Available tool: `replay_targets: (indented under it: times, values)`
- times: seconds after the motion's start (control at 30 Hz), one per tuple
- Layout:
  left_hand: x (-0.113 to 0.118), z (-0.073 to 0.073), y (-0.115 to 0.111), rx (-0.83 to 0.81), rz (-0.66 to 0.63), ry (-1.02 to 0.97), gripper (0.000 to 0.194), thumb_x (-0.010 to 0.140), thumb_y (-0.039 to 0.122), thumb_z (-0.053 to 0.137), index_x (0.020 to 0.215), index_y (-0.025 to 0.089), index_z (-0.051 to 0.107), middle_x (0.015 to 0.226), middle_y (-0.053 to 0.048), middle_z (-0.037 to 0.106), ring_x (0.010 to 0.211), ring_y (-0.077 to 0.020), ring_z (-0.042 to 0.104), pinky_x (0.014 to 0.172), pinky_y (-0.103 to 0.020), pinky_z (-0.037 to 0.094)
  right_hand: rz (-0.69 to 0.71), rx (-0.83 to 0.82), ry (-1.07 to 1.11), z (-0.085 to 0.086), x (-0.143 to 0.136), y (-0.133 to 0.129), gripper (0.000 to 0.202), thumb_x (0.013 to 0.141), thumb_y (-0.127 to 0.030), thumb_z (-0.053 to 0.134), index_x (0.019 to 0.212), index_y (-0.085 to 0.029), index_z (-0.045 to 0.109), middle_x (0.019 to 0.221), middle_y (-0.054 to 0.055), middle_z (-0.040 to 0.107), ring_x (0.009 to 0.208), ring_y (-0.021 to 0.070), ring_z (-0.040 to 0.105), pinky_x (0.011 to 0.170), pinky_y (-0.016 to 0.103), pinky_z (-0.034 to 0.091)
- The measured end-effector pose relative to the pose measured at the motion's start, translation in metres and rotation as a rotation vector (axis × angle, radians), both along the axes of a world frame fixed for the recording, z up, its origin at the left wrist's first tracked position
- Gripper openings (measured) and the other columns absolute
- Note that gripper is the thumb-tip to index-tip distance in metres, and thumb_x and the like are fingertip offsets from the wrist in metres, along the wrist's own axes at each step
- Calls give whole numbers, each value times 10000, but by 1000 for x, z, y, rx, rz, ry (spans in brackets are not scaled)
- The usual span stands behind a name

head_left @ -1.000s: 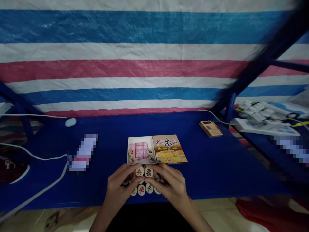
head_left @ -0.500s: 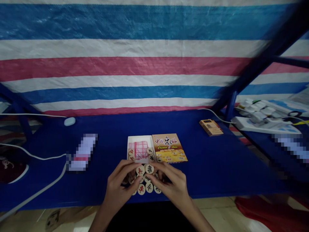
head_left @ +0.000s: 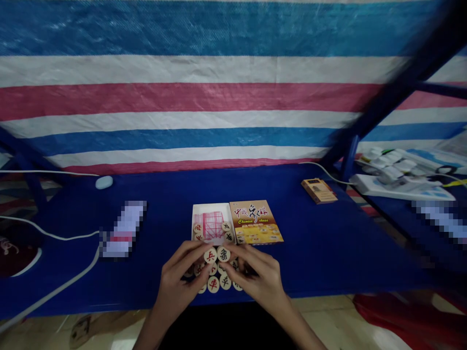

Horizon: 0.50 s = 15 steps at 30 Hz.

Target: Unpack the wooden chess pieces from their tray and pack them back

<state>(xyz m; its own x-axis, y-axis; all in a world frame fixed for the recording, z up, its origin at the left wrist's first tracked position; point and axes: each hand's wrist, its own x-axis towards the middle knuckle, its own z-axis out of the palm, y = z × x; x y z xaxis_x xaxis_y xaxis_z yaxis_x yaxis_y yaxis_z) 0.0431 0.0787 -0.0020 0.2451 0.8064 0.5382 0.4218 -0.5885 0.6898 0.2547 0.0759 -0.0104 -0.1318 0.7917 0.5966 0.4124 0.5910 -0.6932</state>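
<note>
A row of round, pale wooden Chinese chess discs (head_left: 213, 284) lies nearest, along the front of a dark blue table surface (head_left: 314, 243), their tops marked in red or black characters. Just above the row, the left hand (head_left: 184, 270) is curled, its thumb and fingers closed around the edge of a pale round disc with a red character (head_left: 210, 255). The right hand (head_left: 260, 270) mirrors it, thumb and fingers bent in on a pale round disc with a black character (head_left: 224, 254). These two discs stand side by side, faces toward the viewer; more discs sit between and behind the fingers, partly hidden. Beyond the hands is a shallow white open box (head_left: 209, 208) holding a red-lined sheet and a few discs, with a brown-and-yellow printed lid (head_left: 255, 216) just beside it on the right. A pixelated pale rectangle (head_left: 124, 228) lies well to the left. Farther back are a small tan-and-brown carton (head_left: 319, 190) on the right and a rounded white case (head_left: 104, 182) on the left, before a red, white and blue striped plastic sheet (head_left: 219, 97).
</note>
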Motion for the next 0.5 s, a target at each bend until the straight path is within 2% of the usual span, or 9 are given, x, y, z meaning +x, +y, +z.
replay_targets:
  times: [0.13,0.27,0.4,0.5]
  values:
    - [2,1,1,29,28,31,406,911,142,654,1299,264,659,1135,-71,663,955,-163,688,791,-281,607,10,-18,-1,2,-2,2,317,896,-239,715,1209,-267,677,716,-39,642,505,83,524,501,230,504]
    - [-1,0,-4,89,184,64,376,895,157,673,1257,258,680,1116,-65,636,1015,-187,653,859,-324,581,-64,-40,11,4,3,-1,288,887,-255,721,1172,-263,681,783,-16,668,554,103,540,516,258,498]
    - [-23,-4,-19,91,242,163,369,904,170,674,1261,260,673,1120,-60,626,1007,-182,640,872,-320,561,-85,-115,-62,5,23,-13,297,897,-248,703,1190,-258,653,845,8,648,620,120,560,537,268,487]
    - [-46,-13,-33,97,280,253,361,909,190,670,1261,267,675,1121,-54,633,987,-183,647,871,-315,560,-59,-164,-170,0,44,-25,279,917,-244,667,1193,-246,629,870,19,621,623,121,552,539,271,486]
